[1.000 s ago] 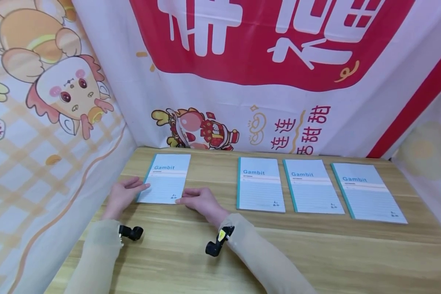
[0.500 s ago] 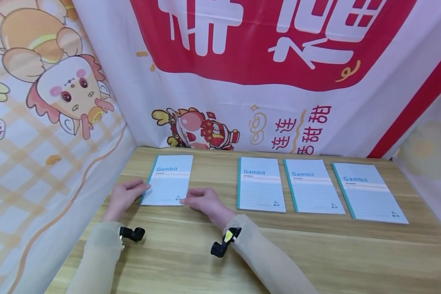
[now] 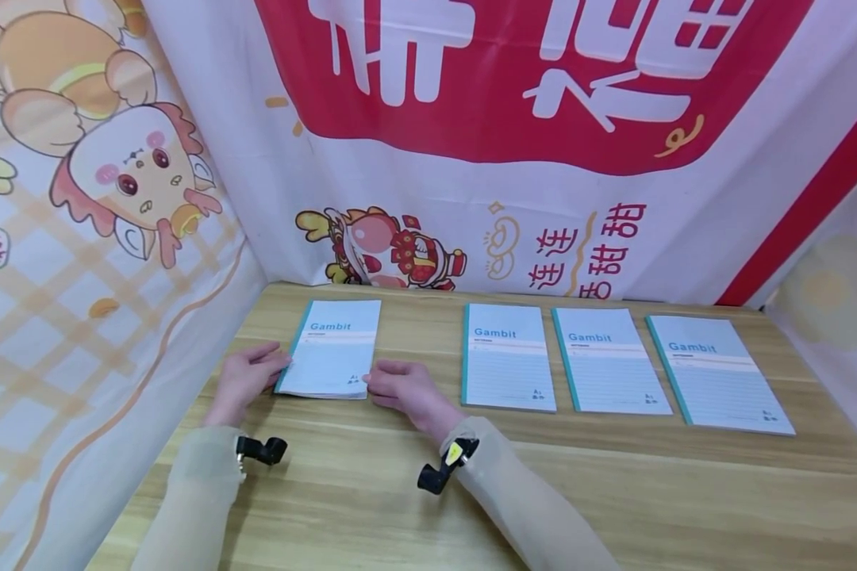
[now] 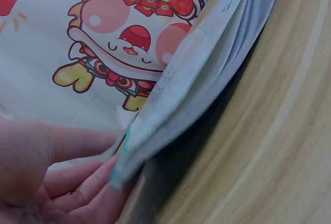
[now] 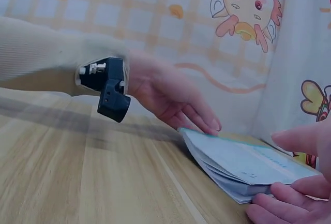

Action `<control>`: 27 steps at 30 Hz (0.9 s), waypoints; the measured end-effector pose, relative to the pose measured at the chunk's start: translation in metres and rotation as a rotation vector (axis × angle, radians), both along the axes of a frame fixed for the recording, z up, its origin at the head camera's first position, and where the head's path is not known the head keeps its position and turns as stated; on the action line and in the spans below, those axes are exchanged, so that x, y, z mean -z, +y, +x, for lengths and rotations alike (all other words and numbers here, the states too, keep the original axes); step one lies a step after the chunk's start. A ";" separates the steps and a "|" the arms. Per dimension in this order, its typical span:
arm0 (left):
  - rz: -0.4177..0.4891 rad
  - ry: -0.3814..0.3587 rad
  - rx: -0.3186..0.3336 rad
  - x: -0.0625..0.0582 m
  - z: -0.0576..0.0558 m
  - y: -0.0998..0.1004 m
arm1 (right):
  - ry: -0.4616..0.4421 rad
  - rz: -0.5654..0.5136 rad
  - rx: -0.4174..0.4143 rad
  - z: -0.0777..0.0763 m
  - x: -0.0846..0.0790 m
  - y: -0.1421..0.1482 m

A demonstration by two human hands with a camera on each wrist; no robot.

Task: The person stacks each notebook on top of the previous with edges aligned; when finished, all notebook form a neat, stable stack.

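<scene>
Head view: shows the held notebook (image 3: pixel 337 349) left of the three-notebook row (image 3: pixel 609 369), separated by a gap. Pinched by the left hand (image 3: pixel 246 379) at the side away from the row, by the right hand (image 3: pixel 410 395) at the side facing it. Tilts, gaping slightly; probably gripped two-sided for even steering. Cannot confirm full contact with the counter (image 3: pixel 357 492).

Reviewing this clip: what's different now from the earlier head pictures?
The leftmost notebook has slid slightly right, toward the others, and its near-edge pages now look parted. The right hand moved right with it. Neither the left hand nor the right let go. The other three notebooks stayed put.
</scene>
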State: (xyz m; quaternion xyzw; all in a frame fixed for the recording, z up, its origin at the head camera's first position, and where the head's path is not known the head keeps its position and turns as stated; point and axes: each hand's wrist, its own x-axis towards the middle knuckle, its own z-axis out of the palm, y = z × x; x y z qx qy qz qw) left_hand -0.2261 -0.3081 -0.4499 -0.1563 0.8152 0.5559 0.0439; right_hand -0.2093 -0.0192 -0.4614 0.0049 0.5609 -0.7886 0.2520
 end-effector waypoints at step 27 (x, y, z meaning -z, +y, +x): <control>0.252 0.000 0.181 0.008 0.007 -0.004 | -0.019 0.021 0.033 -0.005 0.000 0.010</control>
